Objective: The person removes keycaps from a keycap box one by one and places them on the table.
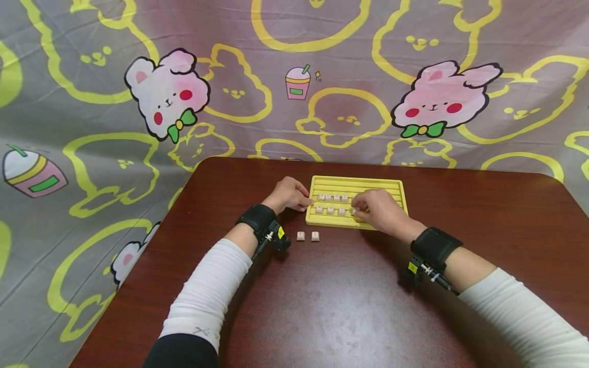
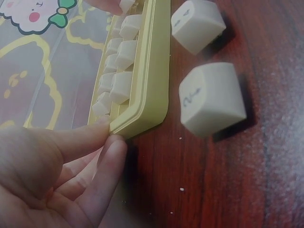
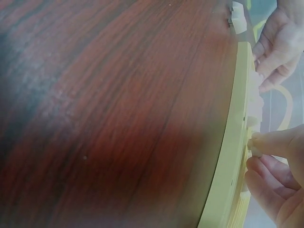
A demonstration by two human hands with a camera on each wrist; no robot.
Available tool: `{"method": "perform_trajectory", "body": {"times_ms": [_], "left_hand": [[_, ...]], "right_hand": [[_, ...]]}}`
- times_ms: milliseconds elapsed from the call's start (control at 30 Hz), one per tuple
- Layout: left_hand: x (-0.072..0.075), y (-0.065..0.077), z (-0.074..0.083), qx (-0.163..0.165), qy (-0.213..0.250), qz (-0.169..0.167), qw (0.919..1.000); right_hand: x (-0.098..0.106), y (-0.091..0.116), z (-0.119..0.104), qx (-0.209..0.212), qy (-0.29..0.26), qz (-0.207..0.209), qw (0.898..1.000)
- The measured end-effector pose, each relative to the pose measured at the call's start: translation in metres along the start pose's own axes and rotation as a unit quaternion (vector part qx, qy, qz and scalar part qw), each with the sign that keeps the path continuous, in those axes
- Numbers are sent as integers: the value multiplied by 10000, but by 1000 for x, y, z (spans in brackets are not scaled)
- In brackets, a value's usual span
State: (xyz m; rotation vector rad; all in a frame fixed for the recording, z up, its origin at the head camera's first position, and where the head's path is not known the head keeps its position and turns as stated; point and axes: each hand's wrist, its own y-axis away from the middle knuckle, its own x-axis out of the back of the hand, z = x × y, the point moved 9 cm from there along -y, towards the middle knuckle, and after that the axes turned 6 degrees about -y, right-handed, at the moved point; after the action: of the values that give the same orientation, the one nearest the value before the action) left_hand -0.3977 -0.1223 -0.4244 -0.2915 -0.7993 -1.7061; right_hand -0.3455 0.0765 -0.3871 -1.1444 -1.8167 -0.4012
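Observation:
A shallow yellow tray with ridged rows lies on the table, holding white keycaps in two rows. My left hand pinches the tray's left edge between thumb and finger, close to a corner in the left wrist view. Over the front row, my right hand pinches another keycap between thumb and fingertips, at the right end of that row. Two loose keycaps, one on the left and one on the right, sit on the table in front of the tray, dark marks showing on them.
The dark red-brown wooden table reaches back to a cloth printed with cartoon rabbits and cups. White sleeves and black wrist straps cover parts of both arms.

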Motion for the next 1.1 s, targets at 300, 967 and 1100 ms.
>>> {"method": "perform_trajectory", "body": {"times_ms": [300,967,1100], "left_hand": [[-1,-1,1,51,68,-58,9999],[0,-1,0,5,42,-98,9999],[-1,-1,0,3,43,-110,9999]], "right_hand": [[5,3,-1,16,42,59,10000],[7,10,-13,133,106,12,9999],[4,12,-18,212,113,-29,9997]]}}
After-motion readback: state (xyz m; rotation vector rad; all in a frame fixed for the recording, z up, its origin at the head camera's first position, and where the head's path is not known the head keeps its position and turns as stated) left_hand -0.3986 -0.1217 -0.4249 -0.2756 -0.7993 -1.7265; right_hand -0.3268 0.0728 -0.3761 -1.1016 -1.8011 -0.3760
